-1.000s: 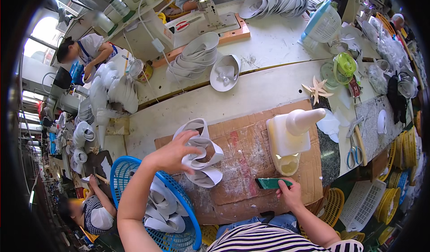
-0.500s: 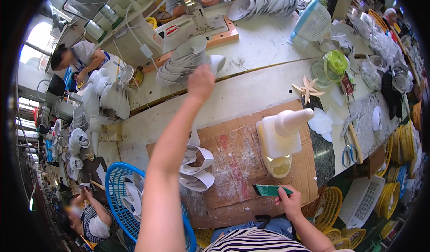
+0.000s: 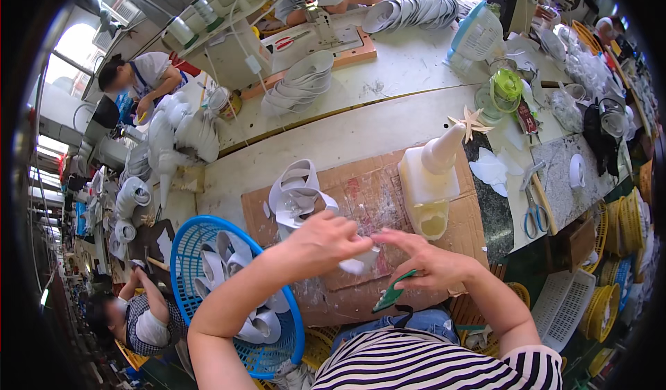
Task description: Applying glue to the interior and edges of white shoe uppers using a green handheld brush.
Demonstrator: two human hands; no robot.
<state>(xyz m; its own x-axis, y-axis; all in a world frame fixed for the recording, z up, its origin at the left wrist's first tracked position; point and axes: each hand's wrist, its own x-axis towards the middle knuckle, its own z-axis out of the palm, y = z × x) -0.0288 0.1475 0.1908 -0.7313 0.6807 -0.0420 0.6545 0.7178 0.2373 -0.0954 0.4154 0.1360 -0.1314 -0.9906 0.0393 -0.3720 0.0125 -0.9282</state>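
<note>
My left hand (image 3: 320,241) is over the near part of the worn cardboard sheet (image 3: 458,182), its fingers closed on a small white curved piece (image 3: 359,262) that is partly hidden. Close to its right, my right hand (image 3: 433,264) has its thumb and forefinger stretched toward that piece. The other fingers of this hand hold a green flat scraper (image 3: 395,291), tilted downward. Beyond my left hand, several looped white strips (image 3: 297,194) lie on the cardboard. A squat translucent bottle (image 3: 430,178) with a white tapered top stands right of them, yellowish material at its base.
A blue basket (image 3: 179,265) of white pieces sits at the left. Stacked white pieces (image 3: 302,81) lie across the table near a sewing machine (image 3: 326,29). To the right are scissors (image 3: 534,213), a starfish-shaped item (image 3: 472,123) and a small fan (image 3: 475,36). Other people work at the left and far side.
My left hand has come back from the far stack to the near cardboard and now holds a white piece. My right hand has moved up and left beside it, keeping the green scraper.
</note>
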